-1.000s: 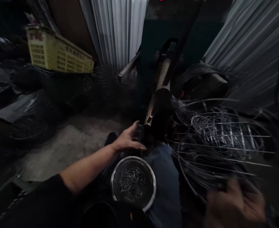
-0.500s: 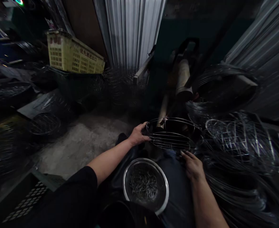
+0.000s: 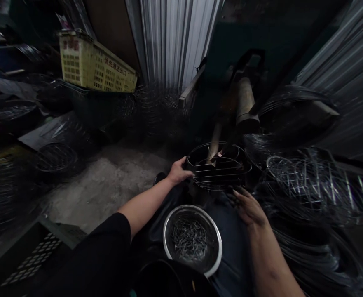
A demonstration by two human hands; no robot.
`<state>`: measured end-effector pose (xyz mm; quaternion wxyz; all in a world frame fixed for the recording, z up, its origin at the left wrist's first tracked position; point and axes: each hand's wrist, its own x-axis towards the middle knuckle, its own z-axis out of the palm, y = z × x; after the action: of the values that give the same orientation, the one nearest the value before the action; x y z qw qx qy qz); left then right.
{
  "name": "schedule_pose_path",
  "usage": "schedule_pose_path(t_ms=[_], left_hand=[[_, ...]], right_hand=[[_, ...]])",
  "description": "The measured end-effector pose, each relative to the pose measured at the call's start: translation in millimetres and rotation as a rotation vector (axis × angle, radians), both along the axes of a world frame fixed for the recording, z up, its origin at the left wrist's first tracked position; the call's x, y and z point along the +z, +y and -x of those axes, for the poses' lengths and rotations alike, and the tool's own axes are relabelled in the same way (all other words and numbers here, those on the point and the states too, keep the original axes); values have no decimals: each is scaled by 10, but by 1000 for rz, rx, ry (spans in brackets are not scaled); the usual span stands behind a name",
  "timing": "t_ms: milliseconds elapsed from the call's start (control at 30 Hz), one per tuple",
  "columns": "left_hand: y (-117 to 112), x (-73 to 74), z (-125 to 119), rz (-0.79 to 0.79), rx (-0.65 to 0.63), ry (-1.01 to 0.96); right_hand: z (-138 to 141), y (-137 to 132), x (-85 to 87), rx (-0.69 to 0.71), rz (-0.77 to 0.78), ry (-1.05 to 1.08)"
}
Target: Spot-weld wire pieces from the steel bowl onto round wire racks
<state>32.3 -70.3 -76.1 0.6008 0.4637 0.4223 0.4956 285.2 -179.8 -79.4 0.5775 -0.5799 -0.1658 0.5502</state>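
Coiled wire racks (image 3: 317,189) heap to the right of the right fingers (image 3: 241,197); a steel bowl (image 3: 165,243) of short wire pieces (image 3: 189,239) sits below them. A stiff, light oval wire rack (image 3: 218,165), best held by its rim, stands just beyond those fingers, which are spread open and off it; the left fingers (image 3: 181,165) clasp its edge.

Wire rack (image 3: 218,166) now tilted steeper

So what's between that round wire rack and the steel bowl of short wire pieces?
The head view shows the person's dark blue trouser leg there, between the round metal wire rack and the shiny steel bowl.
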Motion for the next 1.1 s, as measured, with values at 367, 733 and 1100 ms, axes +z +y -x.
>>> schedule_pose_path(t_ms=[367, 733, 1100], left_hand=[[-78, 347, -12, 164, -106, 98], [-185, 598, 67, 156, -125, 9], [-135, 732, 121, 138, -125, 40]], right_hand=[[278, -324, 489, -26, 7, -31], [442, -579, 951, 6, 2, -68], [519, -578, 1027, 23, 23, -85]])
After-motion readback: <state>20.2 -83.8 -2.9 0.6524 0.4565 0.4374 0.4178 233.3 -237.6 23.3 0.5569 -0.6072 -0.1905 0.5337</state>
